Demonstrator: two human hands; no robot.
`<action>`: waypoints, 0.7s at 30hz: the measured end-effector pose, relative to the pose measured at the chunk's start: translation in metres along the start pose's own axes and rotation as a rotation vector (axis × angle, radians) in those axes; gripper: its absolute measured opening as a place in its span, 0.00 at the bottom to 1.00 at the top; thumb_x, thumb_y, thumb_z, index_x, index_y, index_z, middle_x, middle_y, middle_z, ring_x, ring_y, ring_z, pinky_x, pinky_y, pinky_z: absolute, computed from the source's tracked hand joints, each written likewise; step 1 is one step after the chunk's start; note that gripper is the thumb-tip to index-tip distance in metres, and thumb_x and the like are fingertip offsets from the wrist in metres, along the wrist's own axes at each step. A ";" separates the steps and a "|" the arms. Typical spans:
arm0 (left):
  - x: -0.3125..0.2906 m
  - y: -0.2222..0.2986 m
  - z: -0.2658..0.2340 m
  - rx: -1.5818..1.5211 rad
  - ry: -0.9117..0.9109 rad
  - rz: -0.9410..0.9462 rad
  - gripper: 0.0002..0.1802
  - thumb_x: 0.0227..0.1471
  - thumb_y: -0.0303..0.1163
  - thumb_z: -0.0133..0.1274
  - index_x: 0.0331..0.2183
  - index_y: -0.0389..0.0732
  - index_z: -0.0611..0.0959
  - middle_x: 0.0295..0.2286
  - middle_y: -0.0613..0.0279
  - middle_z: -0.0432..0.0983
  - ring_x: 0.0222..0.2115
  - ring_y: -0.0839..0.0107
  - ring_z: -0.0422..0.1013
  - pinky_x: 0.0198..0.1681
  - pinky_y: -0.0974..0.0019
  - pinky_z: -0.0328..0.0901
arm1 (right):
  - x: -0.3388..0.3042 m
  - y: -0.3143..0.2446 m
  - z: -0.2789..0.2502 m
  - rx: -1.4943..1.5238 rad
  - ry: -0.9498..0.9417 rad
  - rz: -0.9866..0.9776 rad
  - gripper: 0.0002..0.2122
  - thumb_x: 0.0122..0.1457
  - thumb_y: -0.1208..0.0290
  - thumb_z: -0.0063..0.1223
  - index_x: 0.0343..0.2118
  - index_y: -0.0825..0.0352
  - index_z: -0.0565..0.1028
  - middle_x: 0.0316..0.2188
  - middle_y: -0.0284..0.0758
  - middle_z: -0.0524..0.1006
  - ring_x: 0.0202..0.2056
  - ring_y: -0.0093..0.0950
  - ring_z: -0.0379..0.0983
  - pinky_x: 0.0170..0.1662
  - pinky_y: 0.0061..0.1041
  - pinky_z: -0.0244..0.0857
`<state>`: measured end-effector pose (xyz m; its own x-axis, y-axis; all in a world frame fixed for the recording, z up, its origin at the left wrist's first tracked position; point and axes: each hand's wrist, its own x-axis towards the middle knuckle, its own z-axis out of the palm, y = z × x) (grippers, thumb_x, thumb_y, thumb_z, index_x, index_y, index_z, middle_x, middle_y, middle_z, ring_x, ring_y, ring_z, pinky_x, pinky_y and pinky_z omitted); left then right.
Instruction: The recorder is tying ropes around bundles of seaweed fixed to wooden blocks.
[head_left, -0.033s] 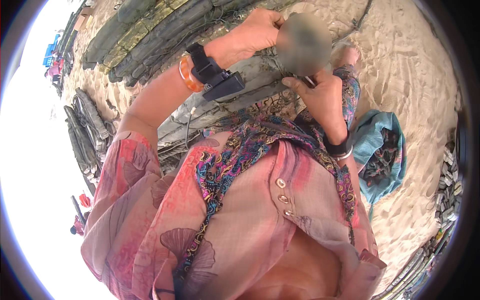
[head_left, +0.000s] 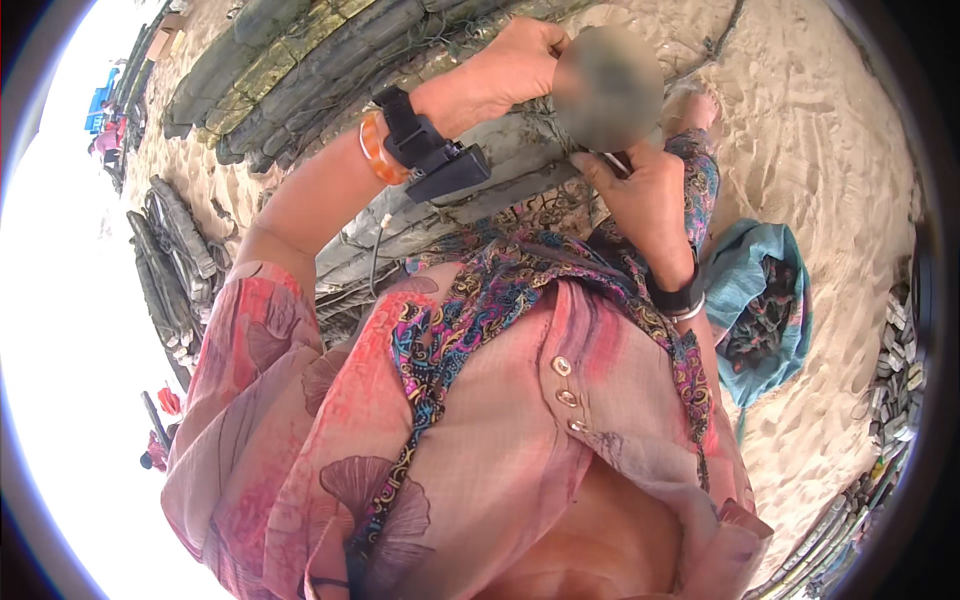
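My left hand point(head_left: 508, 68) reaches over a long grey muddy pole-like bundle point(head_left: 520, 150), its fingers closed at the edge of a round blurred patch point(head_left: 608, 88). The blur hides the fingertips and whatever they grip. Just below the patch, my right hand point(head_left: 645, 195) is closed, thumb pointing left, around a small slim thing point(head_left: 618, 162) with a pale and a dark part. Its far end runs into the blur, so its kind does not show. Thin cords lie on the grey bundle between the hands.
Long segmented grey-green bundles point(head_left: 330, 70) lie on the sand beyond my left arm. A blue-green sack point(head_left: 765, 310) with dark clumps inside stands right of my right forearm. Farther left is a pile of grey poles point(head_left: 170, 260). A rope point(head_left: 715, 50) crosses the sand at the upper right.
My right thumb has shifted slightly right, and a little more of the small slim thing shows. My left hand has not visibly moved.
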<state>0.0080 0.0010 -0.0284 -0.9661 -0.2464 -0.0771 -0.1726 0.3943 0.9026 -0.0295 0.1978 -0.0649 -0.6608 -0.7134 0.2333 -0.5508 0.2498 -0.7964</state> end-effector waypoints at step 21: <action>-0.040 0.017 0.001 -0.029 -0.256 0.377 0.21 0.46 0.26 0.54 0.44 0.29 0.76 0.54 0.57 0.59 0.51 0.72 0.60 0.52 0.68 0.55 | 0.117 0.110 -0.021 0.777 -0.038 0.567 0.08 0.53 0.69 0.53 0.25 0.71 0.75 0.18 0.31 0.73 0.16 0.19 0.62 0.17 0.18 0.52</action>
<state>0.0432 0.0184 -0.0104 -0.9773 0.1384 0.1602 0.2024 0.3890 0.8987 -0.1779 0.1557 -0.1138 -0.7003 -0.6440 -0.3078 0.3461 0.0707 -0.9355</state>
